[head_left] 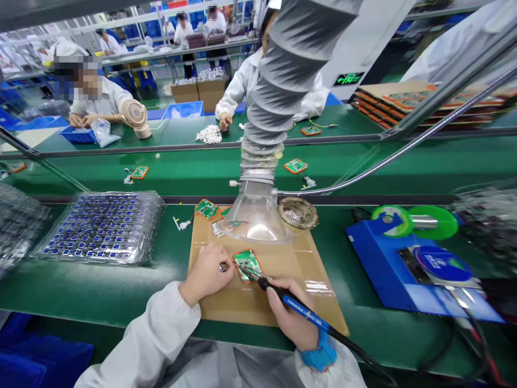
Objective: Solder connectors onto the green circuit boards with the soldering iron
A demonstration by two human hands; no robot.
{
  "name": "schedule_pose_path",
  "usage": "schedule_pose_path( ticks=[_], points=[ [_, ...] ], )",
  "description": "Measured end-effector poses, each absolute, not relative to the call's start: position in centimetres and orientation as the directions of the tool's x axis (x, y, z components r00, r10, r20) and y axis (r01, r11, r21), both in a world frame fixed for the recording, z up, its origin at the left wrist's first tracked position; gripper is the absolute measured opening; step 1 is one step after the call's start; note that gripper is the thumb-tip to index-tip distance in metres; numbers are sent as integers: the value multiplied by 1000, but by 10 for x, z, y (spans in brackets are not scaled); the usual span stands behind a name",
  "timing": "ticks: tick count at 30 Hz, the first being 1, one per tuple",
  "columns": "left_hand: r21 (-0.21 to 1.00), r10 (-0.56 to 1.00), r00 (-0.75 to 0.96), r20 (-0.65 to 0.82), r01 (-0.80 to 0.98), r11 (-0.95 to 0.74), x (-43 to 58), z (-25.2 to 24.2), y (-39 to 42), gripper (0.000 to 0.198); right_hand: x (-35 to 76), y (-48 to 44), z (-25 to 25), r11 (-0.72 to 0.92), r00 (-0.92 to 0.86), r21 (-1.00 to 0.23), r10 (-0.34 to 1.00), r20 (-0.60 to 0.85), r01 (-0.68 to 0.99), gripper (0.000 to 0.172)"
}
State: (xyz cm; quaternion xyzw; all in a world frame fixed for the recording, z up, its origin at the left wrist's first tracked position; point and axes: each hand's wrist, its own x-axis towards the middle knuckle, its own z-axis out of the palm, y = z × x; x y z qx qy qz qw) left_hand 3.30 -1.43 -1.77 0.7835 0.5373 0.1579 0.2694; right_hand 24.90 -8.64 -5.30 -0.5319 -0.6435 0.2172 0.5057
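Observation:
My right hand (291, 315) is closed round the blue and black handle of a soldering iron (301, 306). The iron's tip points left and meets the green circuit board (248, 264) with an orange edge. This board lies flat on a brown cardboard sheet (283, 302). At the board's left side my left hand (209, 274) is closed, its fingertips by the board's edge. A small dark shiny part (223, 267) shows at its fingers; its kind is unclear. Just beyond, a clear fume hood (258, 215) partly hides more boards, including one circuit board (207, 209) at the sheet's far left corner.
To the right are a blue solder feeder (375, 269) with a green reel (434, 222). A round tip-cleaning dish (298, 213) stands beside the hood. Stacked clear trays (103, 226) lie on the left. Beyond runs a green belt (181, 175) carrying boards; co-workers sit opposite.

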Motion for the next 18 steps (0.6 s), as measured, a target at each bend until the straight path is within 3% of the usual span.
schedule_pose_path(
  ticks=[18],
  points=[
    [594, 931, 363, -40, 758, -270, 33, -20, -15, 15, 247, -83, -47, 376, 60, -808, 892, 449, 453, 3]
  ],
)
